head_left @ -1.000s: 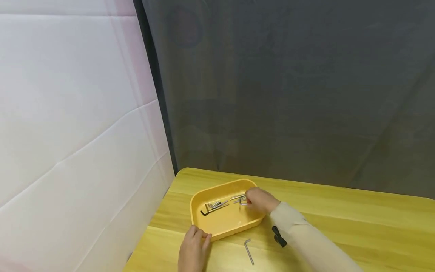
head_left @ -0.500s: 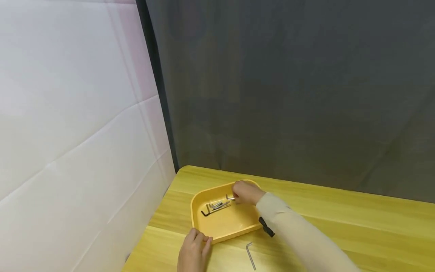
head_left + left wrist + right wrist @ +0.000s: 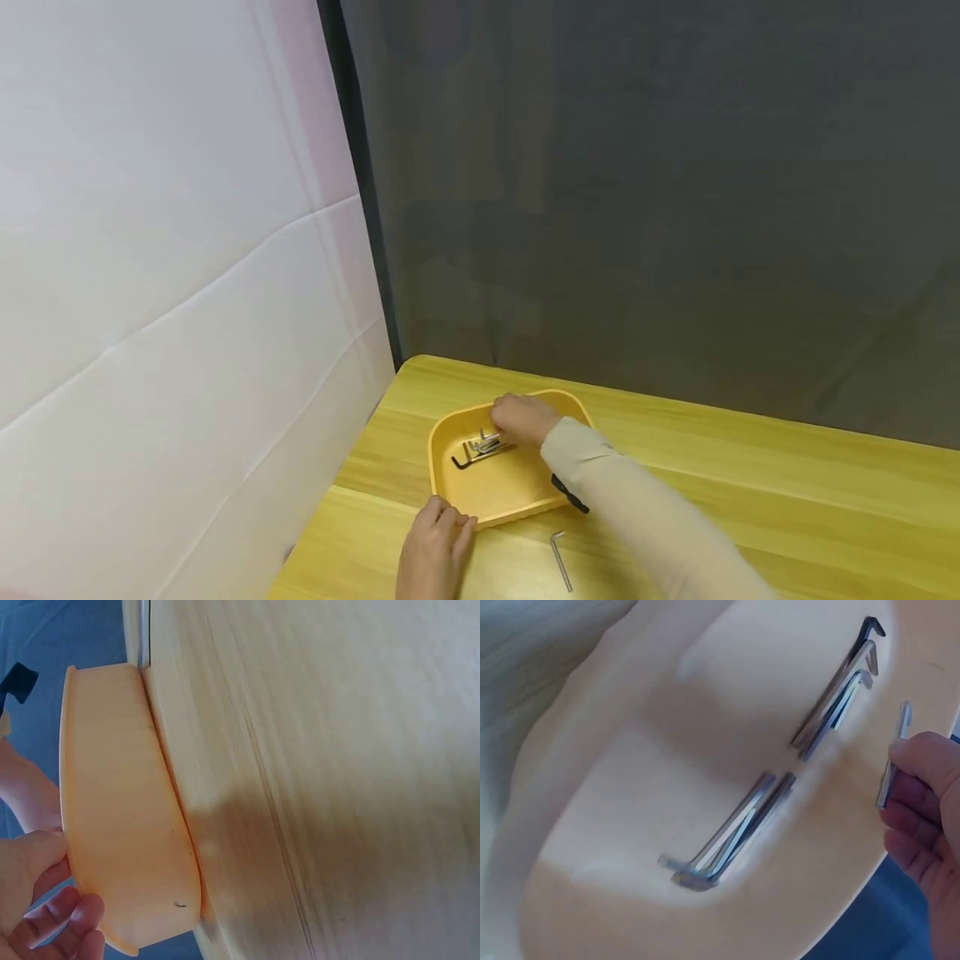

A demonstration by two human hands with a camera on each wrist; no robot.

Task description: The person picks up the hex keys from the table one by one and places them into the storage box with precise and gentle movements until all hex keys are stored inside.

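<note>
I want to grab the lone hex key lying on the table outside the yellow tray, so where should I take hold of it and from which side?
Pinch the long shank of the hex key near its middle, coming straight down from above. It lies flat on the wooden table, apart from the yellow tray, with its short bent end toward the tray. The shank is thin and low, so fingertips closing across it from both sides probably grip best.
</note>
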